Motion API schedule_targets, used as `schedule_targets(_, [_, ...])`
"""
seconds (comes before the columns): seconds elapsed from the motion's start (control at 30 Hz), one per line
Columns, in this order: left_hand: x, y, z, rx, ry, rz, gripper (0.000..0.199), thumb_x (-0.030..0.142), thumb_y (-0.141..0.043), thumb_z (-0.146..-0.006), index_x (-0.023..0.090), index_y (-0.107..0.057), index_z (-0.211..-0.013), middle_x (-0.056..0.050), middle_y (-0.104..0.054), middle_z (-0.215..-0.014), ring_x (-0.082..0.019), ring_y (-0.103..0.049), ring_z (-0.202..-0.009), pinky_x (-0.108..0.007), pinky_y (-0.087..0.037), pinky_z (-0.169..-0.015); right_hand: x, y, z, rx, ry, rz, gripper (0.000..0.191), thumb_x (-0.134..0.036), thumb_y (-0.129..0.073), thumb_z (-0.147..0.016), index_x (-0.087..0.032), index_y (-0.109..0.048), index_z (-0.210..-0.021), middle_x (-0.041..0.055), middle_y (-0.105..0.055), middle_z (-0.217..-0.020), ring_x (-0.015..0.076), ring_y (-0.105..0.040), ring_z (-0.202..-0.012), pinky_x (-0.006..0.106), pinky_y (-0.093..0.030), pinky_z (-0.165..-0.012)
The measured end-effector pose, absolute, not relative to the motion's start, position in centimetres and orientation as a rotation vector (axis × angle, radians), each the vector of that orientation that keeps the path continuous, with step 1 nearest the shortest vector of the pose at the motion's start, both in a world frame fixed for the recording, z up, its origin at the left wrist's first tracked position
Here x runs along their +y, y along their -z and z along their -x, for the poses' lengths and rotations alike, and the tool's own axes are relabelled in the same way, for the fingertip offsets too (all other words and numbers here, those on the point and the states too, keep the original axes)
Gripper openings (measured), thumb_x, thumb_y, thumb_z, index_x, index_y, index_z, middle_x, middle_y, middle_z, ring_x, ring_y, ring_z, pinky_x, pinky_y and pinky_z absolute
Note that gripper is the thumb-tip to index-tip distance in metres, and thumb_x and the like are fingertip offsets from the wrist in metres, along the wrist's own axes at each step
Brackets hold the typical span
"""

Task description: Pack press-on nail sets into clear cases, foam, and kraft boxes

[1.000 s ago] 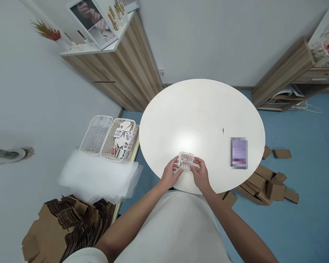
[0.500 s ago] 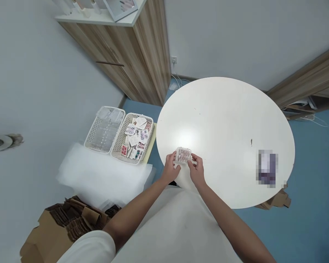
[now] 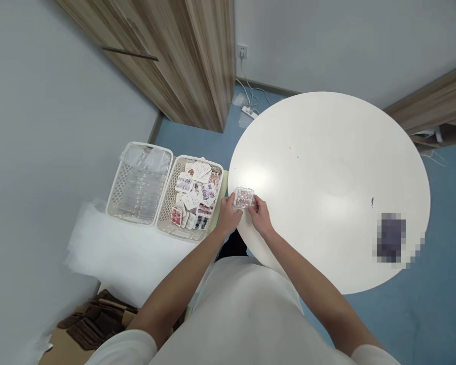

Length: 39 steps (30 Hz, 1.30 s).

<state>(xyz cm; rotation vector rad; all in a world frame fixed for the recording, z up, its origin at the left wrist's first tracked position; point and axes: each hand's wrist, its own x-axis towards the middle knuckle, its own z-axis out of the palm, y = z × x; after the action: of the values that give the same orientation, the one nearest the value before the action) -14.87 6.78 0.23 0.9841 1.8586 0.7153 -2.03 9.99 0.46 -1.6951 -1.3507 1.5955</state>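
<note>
A small clear case (image 3: 244,197) with pinkish pieces in rows inside is held over the near left edge of the round white table (image 3: 327,152). My left hand (image 3: 229,215) grips its left side, thumb and fingers closed on it. On its right side my right hand (image 3: 260,213) pinches the edge. Left of the table, a white basket (image 3: 180,234) holds several cards and small packs with coloured pieces. Beside it another white basket (image 3: 116,190) contains stacked clear plastic cases.
White wrapping sheets (image 3: 110,256) lie below the baskets. A cardboard box (image 3: 66,347) with brown packs stands at lower left. Wooden cabinets (image 3: 182,61) rise behind. A power strip (image 3: 250,112) is on the floor; a blurred purple item (image 3: 391,237) lies at the table's right.
The view has shifted down and to the left, with the baskets appearing larger. Both hands still hold the case, now nearer the table's left edge.
</note>
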Motion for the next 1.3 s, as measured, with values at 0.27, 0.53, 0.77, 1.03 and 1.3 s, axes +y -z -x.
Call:
schedule_targets(0.27, [7.4, -0.3, 15.4, 1.841, -0.708, -0.894, 0.065, 0.018, -0.050, -0.070, 0.021, -0.028, -0.131, -0.010, -0.036, -0.118, -0.023, -0.041, -0.109, -0.034, -0.037, -0.088, 9.8, -0.3, 3.2, -1.395, -1.499, 1.757, 0.060, -0.032, -0.052, -0.072, -0.023, -0.033, -0.128, 0.0076, -0.042, -0.107, 0.0186, -0.045, -0.090, 0.034, -0.044, -0.078])
schedule_targets(0.53, [7.9, -0.3, 15.3, 1.866, -0.798, -0.933, 0.063, 0.017, -0.049, -0.071, 0.019, -0.027, -0.130, -0.011, -0.036, -0.122, -0.021, -0.042, -0.108, -0.032, -0.041, -0.084, 10.7, -0.6, 4.0, -1.394, -1.479, 1.722, 0.062, -0.034, -0.053, -0.071, -0.021, -0.032, -0.128, 0.0093, -0.040, -0.112, 0.0209, -0.044, -0.096, 0.035, -0.044, -0.077])
schedule_targets(0.77, [6.6, -0.1, 14.2, 1.891, -0.872, -0.940, 0.063, 0.016, -0.049, -0.072, 0.020, -0.024, -0.130, -0.011, -0.032, -0.126, -0.021, -0.036, -0.116, -0.032, -0.038, -0.090, 10.1, -0.9, 3.0, -1.387, -1.513, 1.747, 0.067, -0.032, -0.054, -0.069, -0.024, -0.027, -0.130, 0.0078, -0.038, -0.116, 0.0196, -0.042, -0.100, 0.034, -0.043, -0.081])
schedule_targets(1.03, [2.0, -1.5, 11.7, 1.891, -0.880, -0.797, 0.055, 0.026, -0.052, -0.073, 0.022, -0.035, -0.125, -0.010, -0.037, -0.125, -0.023, -0.040, -0.112, -0.033, -0.041, -0.084, 7.4, -2.4, -1.3, -1.520, -1.598, 1.724, 0.064, -0.033, -0.053, -0.069, -0.024, -0.028, -0.128, 0.0081, -0.038, -0.118, 0.0196, -0.043, -0.102, 0.034, -0.043, -0.081])
schedule_targets(1.3, [-6.7, -3.8, 8.6, 2.049, -0.973, -0.635, 0.043, 0.031, -0.055, -0.072, 0.020, -0.049, -0.114, -0.010, -0.045, -0.119, -0.023, -0.044, -0.110, -0.030, -0.044, -0.079, 3.1, -3.0, -5.3, -1.728, -1.619, 1.555, 0.056, -0.033, -0.049, -0.072, -0.024, -0.032, -0.125, 0.0088, -0.040, -0.119, 0.0200, -0.045, -0.101, 0.036, -0.043, -0.082])
